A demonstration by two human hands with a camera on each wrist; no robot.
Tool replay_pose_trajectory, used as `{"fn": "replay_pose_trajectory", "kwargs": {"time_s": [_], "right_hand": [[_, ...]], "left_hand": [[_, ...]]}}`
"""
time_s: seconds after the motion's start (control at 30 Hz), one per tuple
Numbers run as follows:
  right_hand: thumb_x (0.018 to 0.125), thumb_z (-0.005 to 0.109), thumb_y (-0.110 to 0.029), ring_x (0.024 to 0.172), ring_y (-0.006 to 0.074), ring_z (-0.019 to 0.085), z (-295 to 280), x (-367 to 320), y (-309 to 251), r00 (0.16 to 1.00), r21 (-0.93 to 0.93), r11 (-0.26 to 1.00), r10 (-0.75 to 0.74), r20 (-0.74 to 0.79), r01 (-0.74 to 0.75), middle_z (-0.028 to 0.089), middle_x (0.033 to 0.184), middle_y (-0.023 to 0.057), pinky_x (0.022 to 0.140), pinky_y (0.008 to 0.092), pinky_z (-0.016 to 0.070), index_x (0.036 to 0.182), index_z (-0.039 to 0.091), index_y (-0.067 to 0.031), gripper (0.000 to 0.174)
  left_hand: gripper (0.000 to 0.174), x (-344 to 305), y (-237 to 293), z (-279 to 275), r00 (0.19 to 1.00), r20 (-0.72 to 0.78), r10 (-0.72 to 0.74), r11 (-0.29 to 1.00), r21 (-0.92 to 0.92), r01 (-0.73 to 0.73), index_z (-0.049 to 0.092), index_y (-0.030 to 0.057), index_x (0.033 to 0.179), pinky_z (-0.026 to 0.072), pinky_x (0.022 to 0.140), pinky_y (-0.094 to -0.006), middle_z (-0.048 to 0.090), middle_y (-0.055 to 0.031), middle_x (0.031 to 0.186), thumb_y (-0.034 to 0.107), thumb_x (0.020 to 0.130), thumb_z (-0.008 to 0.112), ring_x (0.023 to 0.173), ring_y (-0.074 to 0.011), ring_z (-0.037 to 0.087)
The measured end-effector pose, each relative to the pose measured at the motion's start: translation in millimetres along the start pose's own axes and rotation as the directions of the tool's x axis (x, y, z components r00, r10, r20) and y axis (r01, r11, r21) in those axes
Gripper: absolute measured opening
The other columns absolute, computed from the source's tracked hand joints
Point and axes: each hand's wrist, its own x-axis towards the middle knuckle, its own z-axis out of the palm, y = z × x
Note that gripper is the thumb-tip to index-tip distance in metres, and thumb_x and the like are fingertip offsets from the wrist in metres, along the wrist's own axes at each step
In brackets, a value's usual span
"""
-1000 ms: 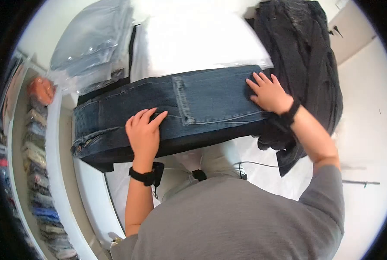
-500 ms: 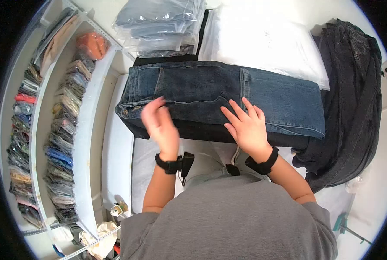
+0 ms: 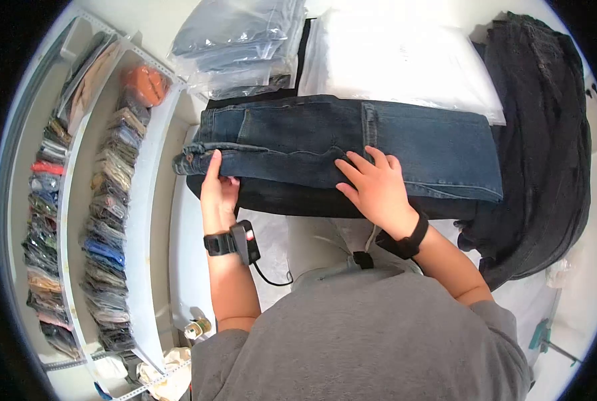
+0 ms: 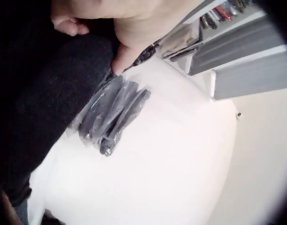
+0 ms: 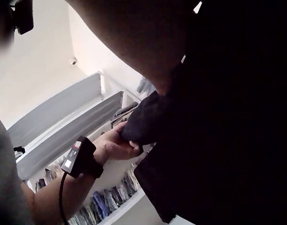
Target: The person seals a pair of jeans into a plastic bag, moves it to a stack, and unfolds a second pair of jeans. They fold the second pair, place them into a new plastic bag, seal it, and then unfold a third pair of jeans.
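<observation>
A folded pair of dark blue jeans [image 3: 392, 144] lies across a black garment [image 3: 291, 200] in front of me. My left hand [image 3: 216, 180] grips the waistband end at the left, thumb on top and fingers curled under the edge. In the right wrist view, that left hand [image 5: 116, 143] is curled round the denim edge [image 5: 146, 124]. My right hand [image 3: 372, 182] lies flat on the middle of the jeans with its fingers spread. The left wrist view shows only my thumb [image 4: 127, 51] against dark fabric [image 4: 45, 93].
A tall pile of dark garments [image 3: 545, 134] stands at the right. Bagged jeans [image 3: 238, 40] and a white plastic sheet [image 3: 398, 60] lie behind. White shelves [image 3: 134, 200] with several folded clothes run along the left. The bagged jeans [image 4: 113, 115] also show in the left wrist view.
My left hand dropped from above the jeans to the waistband end and took hold of it. My right hand moved from the right end to the middle and stays flat.
</observation>
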Motion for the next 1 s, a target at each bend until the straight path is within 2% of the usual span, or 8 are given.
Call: {"fn": "replay_pose_trajectory", "kwargs": {"time_s": [0.2, 0.27, 0.47, 0.6, 0.63, 0.7, 0.93, 1.0], "right_hand": [[0.078, 0.066, -0.034, 0.105, 0.0285, 0.051, 3, 1, 2, 0.998, -0.018, 1.000, -0.002, -0.055, 0.001, 0.058, 0.102, 0.0035, 0.083, 0.0417, 0.0384, 0.105, 0.062, -0.0148, 0.033], [0.078, 0.066, -0.035, 0.105, 0.0279, 0.050, 4, -1, 3, 0.999, -0.021, 1.000, -0.015, -0.044, 0.015, 0.058, 0.100, 0.0029, 0.082, 0.0410, 0.0378, 0.104, 0.061, -0.0153, 0.033], [0.082, 0.062, -0.030, 0.106, 0.0262, 0.052, -5, -8, 21, 0.987, 0.096, 0.994, -0.036, -0.158, 0.051, 0.061, 0.106, 0.0070, 0.086, 0.0384, 0.0407, 0.099, 0.066, -0.0113, 0.026], [0.099, 0.036, -0.029, 0.076, 0.0215, 0.063, -51, -43, 77, 0.786, 0.774, 0.428, 0.601, 0.143, -0.467, 0.063, 0.096, 0.0154, 0.066, 0.0313, 0.0515, 0.096, 0.057, 0.0007, 0.036], [0.100, 0.030, -0.041, 0.072, 0.0212, 0.065, -60, -51, 83, 0.504, 0.938, -0.106, 0.820, 0.270, -0.330, 0.063, 0.096, 0.0155, 0.057, 0.0308, 0.0528, 0.098, 0.053, 0.0004, 0.047], [0.094, 0.038, -0.055, 0.077, 0.0224, 0.067, -93, -62, 105, 0.509, 0.895, -0.432, 0.748, 0.426, -0.114, 0.063, 0.102, 0.0129, 0.061, 0.0366, 0.0580, 0.118, 0.052, -0.0055, 0.056], [0.089, 0.057, -0.039, 0.075, 0.0252, 0.066, -111, -72, 131, 0.503, 0.768, -0.605, 0.607, 0.615, -0.210, 0.065, 0.100, 0.0100, 0.075, 0.0538, 0.0545, 0.113, 0.055, -0.0075, 0.039], [0.085, 0.060, -0.020, 0.080, 0.0271, 0.065, -112, -76, 146, 0.505, 0.688, -0.678, 0.512, 0.695, -0.260, 0.065, 0.099, 0.0092, 0.079, 0.0554, 0.0526, 0.108, 0.055, -0.0065, 0.028]], "left_hand": [[0.020, -35, 7, 78, 0.958, -0.084, 0.274, 0.962, 0.008, -0.274, 0.062, 0.0018, 0.100, 0.0486, 0.076, -0.0287, 0.064, -0.0061, 0.097, 0.007, 0.081, 0.063, 0.090, -0.0177, 0.061], [0.020, -70, 5, 118, 0.743, 0.029, 0.669, 0.740, 0.065, -0.669, 0.061, -0.0021, 0.099, 0.0458, 0.082, -0.0309, 0.063, -0.0076, 0.098, 0.006, 0.081, 0.064, 0.090, -0.0180, 0.059], [0.047, -128, -39, 194, 0.393, 0.509, 0.766, 0.109, 0.499, -0.860, 0.055, -0.0015, 0.103, 0.0467, 0.081, -0.0351, 0.060, -0.0176, 0.095, 0.006, 0.062, 0.075, 0.089, -0.0323, 0.060], [0.040, -149, -96, 227, 0.297, 0.774, 0.559, -0.128, 0.435, -0.892, 0.054, 0.0032, 0.095, 0.0496, 0.069, -0.0424, 0.059, -0.0138, 0.088, 0.010, 0.061, 0.073, 0.083, -0.0352, 0.061], [0.031, -149, -115, 231, 0.291, 0.815, 0.501, -0.158, 0.417, -0.895, 0.053, 0.0047, 0.092, 0.0495, 0.066, -0.0425, 0.057, -0.0121, 0.084, 0.010, 0.066, 0.069, 0.079, -0.0329, 0.060], [0.017, -145, -151, 231, 0.250, 0.896, 0.367, -0.228, 0.347, -0.910, 0.051, 0.0066, 0.087, 0.0491, 0.061, -0.0423, 0.054, -0.0097, 0.078, 0.009, 0.072, 0.059, 0.072, -0.0299, 0.059], [0.050, -150, -154, 205, 0.191, 0.971, 0.141, -0.101, 0.206, -0.973, 0.052, 0.0008, 0.114, 0.0460, 0.080, -0.0398, 0.052, -0.0124, 0.099, 0.004, 0.066, 0.068, 0.095, -0.0305, 0.053], [0.050, -155, -142, 181, -0.074, 0.970, 0.230, 0.027, -0.082, -0.996, 0.053, 0.0018, 0.116, 0.0452, 0.085, -0.0405, 0.055, -0.0138, 0.107, 0.003, 0.068, 0.067, 0.101, -0.0311, 0.054]]}}
